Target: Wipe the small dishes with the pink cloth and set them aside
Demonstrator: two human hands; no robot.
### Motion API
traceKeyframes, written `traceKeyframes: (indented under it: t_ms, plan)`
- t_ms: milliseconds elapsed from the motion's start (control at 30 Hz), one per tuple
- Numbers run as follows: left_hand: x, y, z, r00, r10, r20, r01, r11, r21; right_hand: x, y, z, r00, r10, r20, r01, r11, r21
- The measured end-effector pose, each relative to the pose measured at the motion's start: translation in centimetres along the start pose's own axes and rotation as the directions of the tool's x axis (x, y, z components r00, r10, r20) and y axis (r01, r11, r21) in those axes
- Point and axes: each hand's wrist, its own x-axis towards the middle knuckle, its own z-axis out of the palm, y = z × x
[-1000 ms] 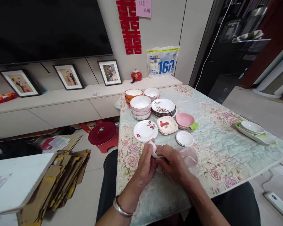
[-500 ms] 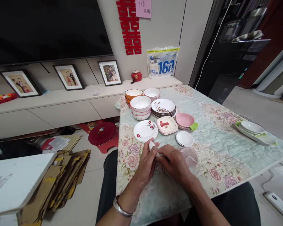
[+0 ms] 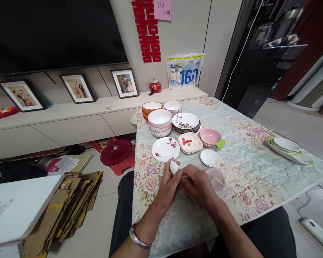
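A small white dish (image 3: 174, 167) is held between both hands, its rim tilted up above the fingers. My left hand (image 3: 168, 186) grips its left side, the thumb across it. My right hand (image 3: 197, 182) is closed at the dish's right edge, with a pale pink cloth (image 3: 216, 178) running out beneath and beside it. Just beyond my hands lie white plates with red flowers (image 3: 165, 148), a squarish patterned dish (image 3: 190, 142) and small white dishes (image 3: 210, 157). Pink bowls (image 3: 210, 137) with a green handle sit behind those.
White bowls (image 3: 160, 122), orange bowls (image 3: 152, 106) and dark-rimmed plates (image 3: 186, 121) are stacked farther back on the floral tablecloth (image 3: 247, 179). At the right, a long green-edged dish (image 3: 303, 157) holds small bowls. A red stool (image 3: 116, 152) stands left of the table.
The white dish has turned in my hands, so more of its face shows. My right hand has shifted slightly against it.
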Motion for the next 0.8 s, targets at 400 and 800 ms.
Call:
traceKeyframes:
  t_ms: [400, 800]
  plan:
    - [0.43, 0.54, 0.30, 0.984, -0.178, 0.026, 0.180, 0.969, -0.169, -0.08, -0.23, 0.02, 1.000, 0.013, -0.003, -0.013, 0.997, 0.070]
    - [0.43, 0.74, 0.14, 0.987, -0.158, 0.031, 0.160, 0.973, -0.164, -0.10, -0.09, -0.05, 1.000, 0.019, 0.009, -0.020, 0.994, 0.106]
